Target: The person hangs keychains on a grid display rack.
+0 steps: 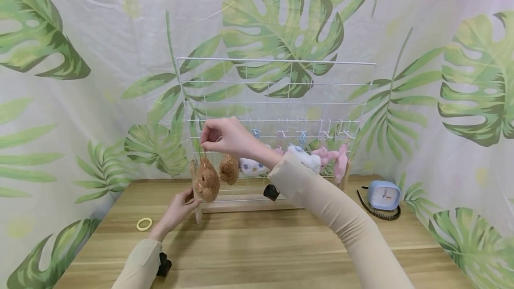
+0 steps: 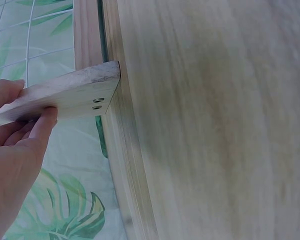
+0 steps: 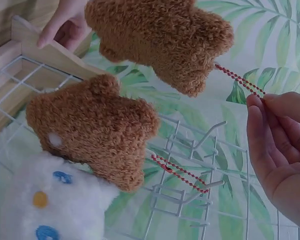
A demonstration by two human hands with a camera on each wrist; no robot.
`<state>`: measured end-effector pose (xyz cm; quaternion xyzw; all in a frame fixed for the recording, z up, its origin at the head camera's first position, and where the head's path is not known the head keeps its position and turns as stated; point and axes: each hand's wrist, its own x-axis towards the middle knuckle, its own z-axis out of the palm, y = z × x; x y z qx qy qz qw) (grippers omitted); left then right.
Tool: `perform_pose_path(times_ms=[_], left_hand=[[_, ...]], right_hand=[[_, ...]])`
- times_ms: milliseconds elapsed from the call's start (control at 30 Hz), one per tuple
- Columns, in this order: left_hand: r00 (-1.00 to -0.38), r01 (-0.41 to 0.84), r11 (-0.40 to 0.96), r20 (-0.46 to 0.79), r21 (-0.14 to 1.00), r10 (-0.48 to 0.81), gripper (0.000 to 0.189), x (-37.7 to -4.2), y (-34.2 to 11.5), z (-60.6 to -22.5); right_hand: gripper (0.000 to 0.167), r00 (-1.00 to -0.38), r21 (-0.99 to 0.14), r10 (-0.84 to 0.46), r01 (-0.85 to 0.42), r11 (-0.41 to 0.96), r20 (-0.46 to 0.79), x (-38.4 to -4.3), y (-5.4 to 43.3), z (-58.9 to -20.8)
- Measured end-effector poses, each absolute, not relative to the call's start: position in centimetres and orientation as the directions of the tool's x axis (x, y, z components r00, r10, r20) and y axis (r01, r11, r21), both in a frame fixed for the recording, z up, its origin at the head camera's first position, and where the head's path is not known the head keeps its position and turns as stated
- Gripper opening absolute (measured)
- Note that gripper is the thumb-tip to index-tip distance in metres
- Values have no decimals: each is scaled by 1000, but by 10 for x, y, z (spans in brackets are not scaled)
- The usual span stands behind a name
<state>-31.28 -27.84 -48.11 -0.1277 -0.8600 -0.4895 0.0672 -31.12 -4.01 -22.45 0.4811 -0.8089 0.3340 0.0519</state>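
Note:
My right hand [image 1: 230, 138] pinches the red bead chain [image 3: 237, 79] of a brown plush keychain [image 1: 208, 182], which hangs below the fingers in front of the grid rack's left end. Beside it, a second brown plush [image 3: 97, 130] hangs by its own red chain from a rack hook [image 3: 216, 184]. Another white metal hook [image 3: 210, 134] sits close to the held plush. Down at the rack's left foot, my left hand [image 1: 179, 211] grips the wooden upright [image 2: 65, 90] between thumb and fingers.
Along the rack [image 1: 277, 60] hang a white plush [image 1: 252, 167] with blue eyes, another white plush [image 1: 305, 158] and pink plushes [image 1: 341, 164]. On the table [image 1: 257, 253] lie a yellow ring [image 1: 144, 224] at left and a blue clock [image 1: 384, 195] with a black coiled cord at right.

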Motion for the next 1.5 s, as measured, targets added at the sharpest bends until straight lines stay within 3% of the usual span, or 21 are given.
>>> perform_pose_path(times_ms=[567, 1067, 1500], left_hand=[[-956, 294, 481, 245, 826, 164, 51, -316, -274, -481], [-960, 279, 501, 225, 819, 166, 55, -317, -275, -481], [-965, 261, 510, 202, 820, 169, 57, -314, -280, -481]], right_hand=[[6, -648, -459, -650, -753, 471, 397, -339, -61, -218], [6, -632, -388, -674, -772, 503, 383, -346, -65, -224], [3, -611, -481, -642, -781, 398, 463, -308, -9, -231]])
